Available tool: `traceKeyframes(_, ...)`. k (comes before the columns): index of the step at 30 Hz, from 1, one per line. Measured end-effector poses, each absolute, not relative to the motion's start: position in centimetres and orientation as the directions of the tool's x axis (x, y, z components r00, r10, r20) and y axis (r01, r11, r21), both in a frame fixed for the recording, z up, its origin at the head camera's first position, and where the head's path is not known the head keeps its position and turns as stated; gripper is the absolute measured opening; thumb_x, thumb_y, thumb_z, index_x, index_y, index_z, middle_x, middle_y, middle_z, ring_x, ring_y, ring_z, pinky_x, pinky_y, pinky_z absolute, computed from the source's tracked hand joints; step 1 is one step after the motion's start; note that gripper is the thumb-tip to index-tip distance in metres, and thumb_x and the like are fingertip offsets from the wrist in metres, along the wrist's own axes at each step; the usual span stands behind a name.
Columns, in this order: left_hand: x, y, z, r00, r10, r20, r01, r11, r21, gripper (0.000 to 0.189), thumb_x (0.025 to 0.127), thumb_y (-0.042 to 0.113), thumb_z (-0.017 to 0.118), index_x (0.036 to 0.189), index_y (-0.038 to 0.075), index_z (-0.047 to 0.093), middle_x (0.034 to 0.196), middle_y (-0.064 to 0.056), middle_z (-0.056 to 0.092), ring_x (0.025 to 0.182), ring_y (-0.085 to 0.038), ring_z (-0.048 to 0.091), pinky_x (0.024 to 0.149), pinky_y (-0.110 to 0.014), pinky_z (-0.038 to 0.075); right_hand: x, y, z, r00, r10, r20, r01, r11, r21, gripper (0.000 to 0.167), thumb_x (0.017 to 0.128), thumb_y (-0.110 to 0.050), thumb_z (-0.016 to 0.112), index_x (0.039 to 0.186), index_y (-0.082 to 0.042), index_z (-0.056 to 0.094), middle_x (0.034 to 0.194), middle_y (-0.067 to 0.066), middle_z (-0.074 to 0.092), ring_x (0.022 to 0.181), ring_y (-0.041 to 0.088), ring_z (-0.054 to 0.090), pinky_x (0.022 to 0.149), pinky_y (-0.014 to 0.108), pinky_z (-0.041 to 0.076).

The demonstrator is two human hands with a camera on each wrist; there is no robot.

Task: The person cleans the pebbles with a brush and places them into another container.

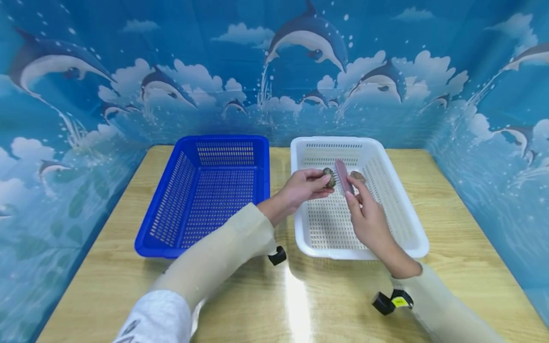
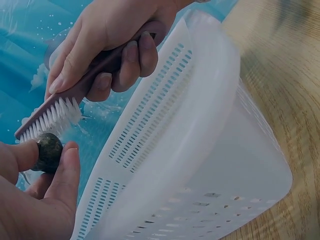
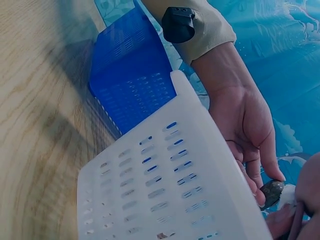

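Over the white basket point(image 1: 305, 228), my left hand point(image 1: 302, 188) pinches a small dark, mottled, rounded thing point(image 2: 48, 152) between thumb and fingers; whether it is a stone or a shell I cannot tell. My right hand point(image 1: 372, 216) grips a mauve scrubbing brush point(image 1: 343, 175) by its handle. In the left wrist view the brush's white bristles point(image 2: 57, 117) face down at the dark thing and appear to meet its top. A brownish lump point(image 1: 358, 177) shows in the basket just beyond my right fingers. In the right wrist view the brush is mostly hidden.
A blue basket point(image 1: 180, 190) of the same kind stands to the left of the white one on the wood-grain table point(image 1: 343, 290). A dolphin-print curtain point(image 1: 274, 114) encloses the back and sides.
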State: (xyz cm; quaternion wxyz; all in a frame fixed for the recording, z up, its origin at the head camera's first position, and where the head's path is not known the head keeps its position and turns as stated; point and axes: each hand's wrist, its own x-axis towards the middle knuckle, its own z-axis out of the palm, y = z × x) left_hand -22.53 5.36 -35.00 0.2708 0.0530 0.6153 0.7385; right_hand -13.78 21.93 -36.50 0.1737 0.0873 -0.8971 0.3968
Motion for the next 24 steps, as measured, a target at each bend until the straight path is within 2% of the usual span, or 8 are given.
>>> traceKeyframes(13,-22.3,5.6,-35.1,-0.824,0.509,-0.249,-0.323,-0.06,0.945,0.036,0.101,0.011,0.053,0.131,-0.008,0.051,0.117,-0.025,0.063,0.104,-0.031,0.067,0.086,-0.029,0.058,-14.7,22.1,-36.3,-0.913,-0.013,0.407,-0.294,0.712,-0.637,0.038,0.104,-0.017,0.047,0.141,-0.006,0.046,0.069,0.01,0.055,0.05,0.011,0.045,0.042,0.025,0.04)
traceKeyframes(24,-22.2,5.7,-35.1,-0.819,0.513,-0.257,-0.333,-0.06,0.941,0.039,0.102,0.011,0.05,0.136,-0.007,0.047,0.121,-0.024,0.061,0.109,-0.033,0.064,0.086,-0.029,0.058,-14.9,22.7,-36.5,-0.936,0.014,0.351,-0.233,0.723,-0.651,0.041,0.105,-0.023,0.044,0.144,-0.009,0.043,0.071,0.01,0.055,0.051,0.013,0.044,0.043,0.027,0.04)
